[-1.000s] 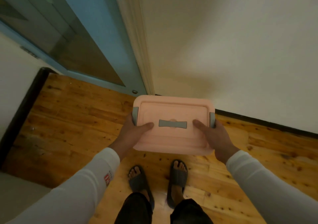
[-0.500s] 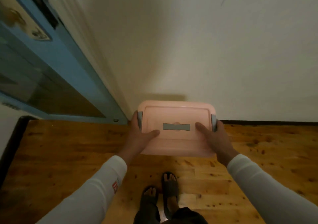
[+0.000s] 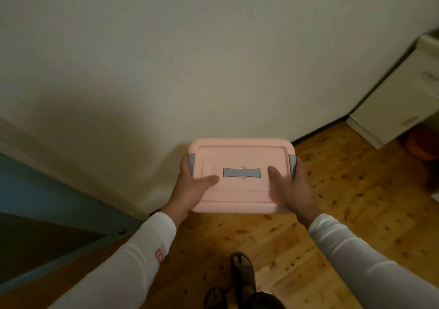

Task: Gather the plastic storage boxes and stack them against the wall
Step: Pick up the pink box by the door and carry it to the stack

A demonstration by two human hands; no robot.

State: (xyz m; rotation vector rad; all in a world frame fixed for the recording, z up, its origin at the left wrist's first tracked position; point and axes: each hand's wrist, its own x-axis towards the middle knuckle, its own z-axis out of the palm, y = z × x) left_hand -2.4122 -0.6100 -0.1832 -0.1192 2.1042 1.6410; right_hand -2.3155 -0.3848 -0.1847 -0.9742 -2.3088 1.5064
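1 pink box (image 3: pixel 240 161), gripped by L hand (image 3: pixel 192 187) & R hand (image 3: pixel 294 187).

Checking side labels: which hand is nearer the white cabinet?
Right. The right hand holds the right end of the pink box, the end toward the white cabinet; the left hand holds the left end, farther from it.

A pink storage box (image 3: pixel 240 153) with a grey handle (image 3: pixel 241 173) on its lid is held level above the wooden floor (image 3: pixel 351 190), close to the cream wall (image 3: pixel 190 59). The left hand (image 3: pixel 190 187) grips its left end and the right hand (image 3: pixel 295 190) its right end, with both thumbs lying on the lid. A white cabinet (image 3: pixel 401 99) stands at the floor's far right edge, and a blue door (image 3: pixel 35 194) is at the left.
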